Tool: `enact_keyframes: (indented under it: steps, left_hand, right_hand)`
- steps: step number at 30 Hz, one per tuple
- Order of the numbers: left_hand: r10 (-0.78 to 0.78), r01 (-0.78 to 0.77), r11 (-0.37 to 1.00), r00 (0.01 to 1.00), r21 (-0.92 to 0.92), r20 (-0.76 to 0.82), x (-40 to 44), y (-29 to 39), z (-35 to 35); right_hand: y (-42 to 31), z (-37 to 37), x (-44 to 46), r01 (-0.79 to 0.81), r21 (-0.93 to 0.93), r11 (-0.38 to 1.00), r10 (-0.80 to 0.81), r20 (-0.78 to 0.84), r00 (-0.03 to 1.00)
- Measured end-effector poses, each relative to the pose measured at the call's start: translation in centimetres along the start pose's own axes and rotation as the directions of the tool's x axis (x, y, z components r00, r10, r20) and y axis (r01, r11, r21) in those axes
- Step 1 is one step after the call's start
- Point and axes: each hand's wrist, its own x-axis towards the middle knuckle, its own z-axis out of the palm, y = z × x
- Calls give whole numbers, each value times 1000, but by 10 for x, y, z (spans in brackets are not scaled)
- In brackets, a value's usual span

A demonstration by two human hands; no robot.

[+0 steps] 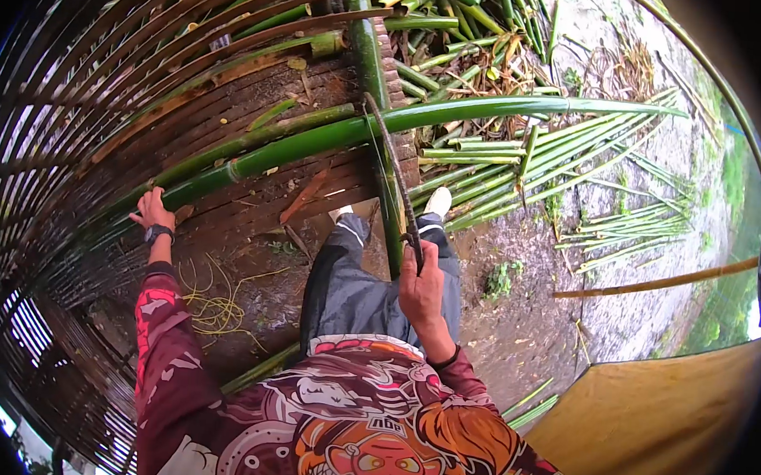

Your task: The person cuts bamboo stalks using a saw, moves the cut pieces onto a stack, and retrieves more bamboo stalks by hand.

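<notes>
A long green bamboo pole (308, 144) lies across an upright-running bamboo rail (368, 60) in front of me. My left hand (154, 213), with a dark watch at the wrist, grips the pole near its left end. My right hand (421, 284) is closed around the lower end of a bow saw (392, 154) with a bent, ribbed metal frame. The saw's thin blade runs along the left of the frame and crosses the pole beside the rail. Whether its teeth touch the pole, I cannot tell.
Slatted bamboo screening (63, 101) curves along the left. Cut green bamboo lengths (483, 152) are heaped beyond the rail and to the right. Tangled yellow cord (221, 310) lies on muddy ground. A brown tarp (650, 415) hangs at lower right, near a loose pole (660, 279).
</notes>
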Motion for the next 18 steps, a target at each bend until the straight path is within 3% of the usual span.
enact_keyframes:
  steps: [8,10,14,17,18]
  left_hand:
    - [8,-8,1000,1000,-5,8,0,-3,4]
    - [-1,1,1000,1000,6,2,2,-2,5]
    - [10,-10,1000,1000,15,10,4,-8,12]
    - [25,-24,1000,999,11,-33,4,-8,16]
    - [19,-18,1000,999,3,-49,4,-8,17]
  right_hand:
    - [-3,1,-5,-18,45,999,18,3,1000]
    - [-4,3,-4,76,74,994,-72,-59,996]
    - [-15,-4,-4,-55,85,995,52,33,998]
    - [-15,-2,3,-44,89,995,42,26,999]
    - [-11,6,11,47,87,995,-47,-4,999]
